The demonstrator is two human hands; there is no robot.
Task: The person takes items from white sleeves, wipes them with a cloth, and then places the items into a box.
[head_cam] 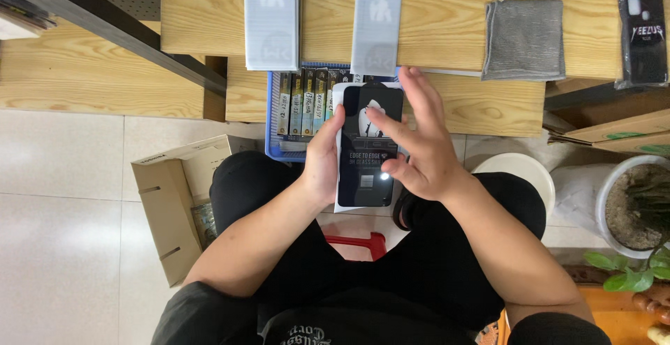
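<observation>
The dark glass sheet [370, 146], its long axis pointing away from the body, is gripped along its left edge by the left hand [322, 160], while the right hand [419, 146], fingers [391, 125] spread wide, rests upon its face.

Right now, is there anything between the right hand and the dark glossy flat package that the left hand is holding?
Nothing visible. The right hand lies directly on the dark glossy flat package, its fingers touching the front, while the left hand grips the package's left edge.
</observation>
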